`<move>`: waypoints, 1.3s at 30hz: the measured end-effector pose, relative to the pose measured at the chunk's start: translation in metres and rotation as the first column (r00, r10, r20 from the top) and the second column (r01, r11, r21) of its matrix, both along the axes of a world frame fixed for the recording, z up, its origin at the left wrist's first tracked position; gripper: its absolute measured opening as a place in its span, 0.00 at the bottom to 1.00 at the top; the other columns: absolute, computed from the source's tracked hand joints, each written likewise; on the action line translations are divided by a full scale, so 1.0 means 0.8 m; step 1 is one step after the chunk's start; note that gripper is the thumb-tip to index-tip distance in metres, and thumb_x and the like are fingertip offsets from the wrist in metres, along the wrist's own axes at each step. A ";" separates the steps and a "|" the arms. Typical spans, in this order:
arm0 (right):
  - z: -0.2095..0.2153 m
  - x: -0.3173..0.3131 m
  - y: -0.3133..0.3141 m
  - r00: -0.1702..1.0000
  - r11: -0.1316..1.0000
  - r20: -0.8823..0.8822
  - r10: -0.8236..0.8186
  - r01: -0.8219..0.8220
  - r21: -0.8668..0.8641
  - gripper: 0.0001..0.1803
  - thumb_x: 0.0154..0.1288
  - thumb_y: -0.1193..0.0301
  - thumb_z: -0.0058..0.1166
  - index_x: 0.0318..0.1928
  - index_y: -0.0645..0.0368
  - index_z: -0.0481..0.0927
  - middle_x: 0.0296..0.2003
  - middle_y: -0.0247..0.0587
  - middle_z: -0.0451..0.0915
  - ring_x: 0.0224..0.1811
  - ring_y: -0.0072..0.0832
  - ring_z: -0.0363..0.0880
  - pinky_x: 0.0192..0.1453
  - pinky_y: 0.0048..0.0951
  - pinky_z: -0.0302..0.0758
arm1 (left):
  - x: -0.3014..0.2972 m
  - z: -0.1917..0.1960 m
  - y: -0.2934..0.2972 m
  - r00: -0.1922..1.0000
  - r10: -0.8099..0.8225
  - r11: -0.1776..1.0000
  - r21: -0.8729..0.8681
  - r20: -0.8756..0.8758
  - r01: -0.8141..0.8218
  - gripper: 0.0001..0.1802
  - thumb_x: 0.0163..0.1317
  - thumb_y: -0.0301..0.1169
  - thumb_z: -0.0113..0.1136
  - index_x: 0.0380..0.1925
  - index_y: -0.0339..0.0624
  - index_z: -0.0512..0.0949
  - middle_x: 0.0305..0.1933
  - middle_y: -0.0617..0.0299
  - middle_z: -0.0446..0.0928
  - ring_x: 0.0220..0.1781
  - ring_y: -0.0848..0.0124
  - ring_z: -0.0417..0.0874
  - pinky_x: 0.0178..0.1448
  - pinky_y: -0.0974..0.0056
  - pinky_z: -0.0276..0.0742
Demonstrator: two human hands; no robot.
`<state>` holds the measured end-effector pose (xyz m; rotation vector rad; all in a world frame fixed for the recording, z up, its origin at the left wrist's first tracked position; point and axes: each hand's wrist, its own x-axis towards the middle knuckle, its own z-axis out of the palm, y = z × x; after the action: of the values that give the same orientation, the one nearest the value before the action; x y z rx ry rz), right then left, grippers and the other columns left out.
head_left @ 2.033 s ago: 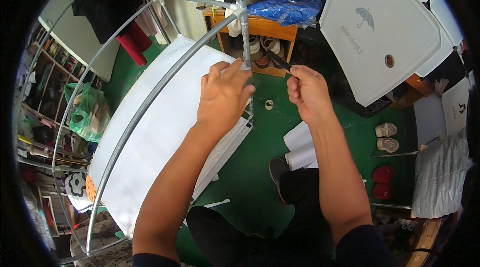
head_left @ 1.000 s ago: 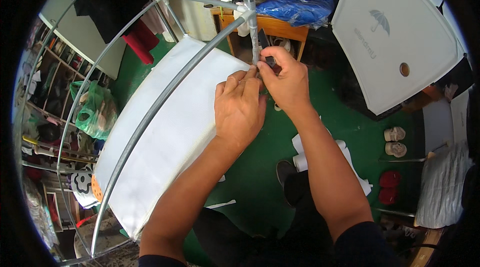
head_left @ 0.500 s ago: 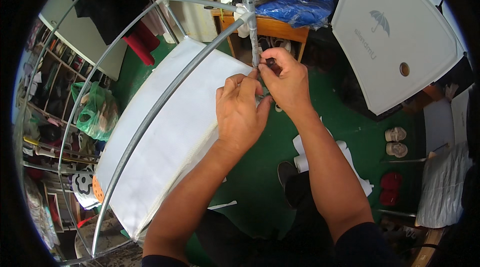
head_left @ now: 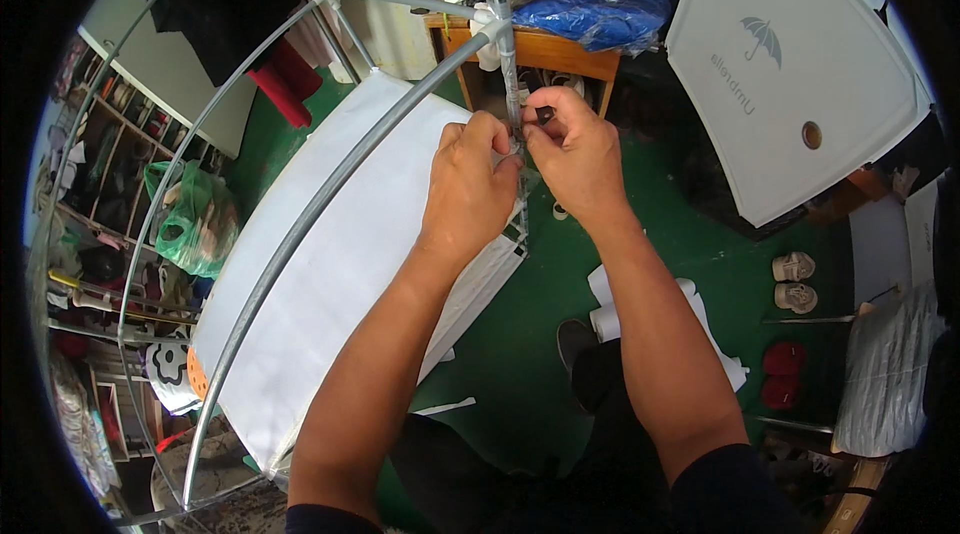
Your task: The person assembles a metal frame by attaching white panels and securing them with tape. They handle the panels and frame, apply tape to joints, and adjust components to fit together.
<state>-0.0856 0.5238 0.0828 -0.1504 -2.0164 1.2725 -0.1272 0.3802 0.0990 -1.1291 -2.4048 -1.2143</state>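
Observation:
An upright metal pole (head_left: 508, 74), wrapped in shiny clear film, stands between my hands. My left hand (head_left: 462, 179) is closed beside it, thumb and forefinger pinched together at the pole's left side. On the other side my right hand (head_left: 578, 149) is also closed, its thumb and curled fingers meeting close to the pole. A small dark patch shows among the right fingers; I cannot tell what it is. Whatever the fingertips pinch is too small to name. Below and left of my hands lies a large white panel (head_left: 330, 194), under a curved grey tube (head_left: 300, 214) joined to the pole.
A wooden table (head_left: 560, 52) bears a blue plastic bag (head_left: 610, 19). At right leans a pale panel (head_left: 790, 74) with an umbrella picture. White sheets (head_left: 605, 319), light shoes (head_left: 794, 282) and red slippers (head_left: 782, 374) lie on the green floor. A green bag (head_left: 195, 219) hangs at left.
My left hand has shifted slightly left and turned, its fingers now more tightly curled. More of the lower pole and the white panel's near corner shows. My right hand stays almost in place.

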 end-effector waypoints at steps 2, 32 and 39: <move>-0.002 -0.001 0.002 1.000 1.000 -0.009 -0.005 0.005 -0.008 0.15 0.60 0.83 0.61 0.48 0.59 0.80 0.33 0.36 0.86 0.31 0.20 0.83 0.37 0.23 0.77 | -0.006 0.003 0.002 1.000 -0.006 1.000 -0.030 -0.003 0.006 0.14 0.56 0.19 0.66 0.36 0.38 0.68 0.36 0.51 0.77 0.45 0.51 0.77 0.50 0.52 0.74; -0.080 -0.043 0.036 0.967 0.771 0.114 -0.228 0.251 -0.586 0.15 0.58 0.79 0.54 0.48 0.61 0.80 0.40 0.42 0.89 0.35 0.29 0.87 0.42 0.29 0.81 | 0.005 0.029 0.034 0.909 -0.006 0.995 -0.089 0.416 0.048 0.25 0.58 0.13 0.62 0.55 0.32 0.66 0.62 0.47 0.77 0.59 0.50 0.80 0.64 0.56 0.75; -0.100 0.070 0.054 0.920 0.751 0.318 -0.231 0.376 -0.543 0.15 0.62 0.77 0.58 0.50 0.62 0.79 0.42 0.44 0.88 0.41 0.28 0.86 0.47 0.27 0.79 | 0.107 0.097 0.007 0.940 0.266 0.932 -0.305 0.211 -0.196 0.30 0.51 0.19 0.72 0.57 0.42 0.75 0.55 0.54 0.76 0.49 0.59 0.77 0.53 0.58 0.73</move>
<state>-0.0294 0.5667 0.0025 -0.9368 -1.6017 1.6846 -0.0415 0.3857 0.1763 -0.7581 -2.8764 -1.0138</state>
